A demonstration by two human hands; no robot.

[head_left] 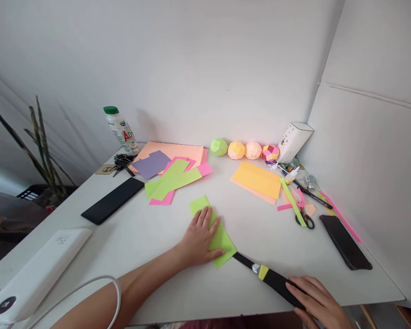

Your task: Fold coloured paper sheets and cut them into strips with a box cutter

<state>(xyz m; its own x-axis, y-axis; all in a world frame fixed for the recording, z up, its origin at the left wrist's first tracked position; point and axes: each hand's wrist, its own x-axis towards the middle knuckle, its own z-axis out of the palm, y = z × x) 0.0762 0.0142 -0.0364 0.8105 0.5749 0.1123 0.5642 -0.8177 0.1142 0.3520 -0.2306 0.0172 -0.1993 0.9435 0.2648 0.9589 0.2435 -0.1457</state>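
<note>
My left hand [199, 237] lies flat, fingers spread, on a long lime-green paper strip [222, 240] near the front middle of the white table [157, 237]. At the front right, my right hand [317, 301] grips the black handle of a utility knife [274, 279] with a yellow slider. The knife's tip points toward the lower end of the green strip, right by it.
Loose coloured sheets [173, 176] lie behind, an orange-yellow stack [258, 180] to the right. Several paper balls [245, 150] line the wall by a white box [293, 140]. Scissors [304, 219], pens, two dark phones [345, 242] [113, 200], keys, a bottle [121, 129], a white device [37, 269].
</note>
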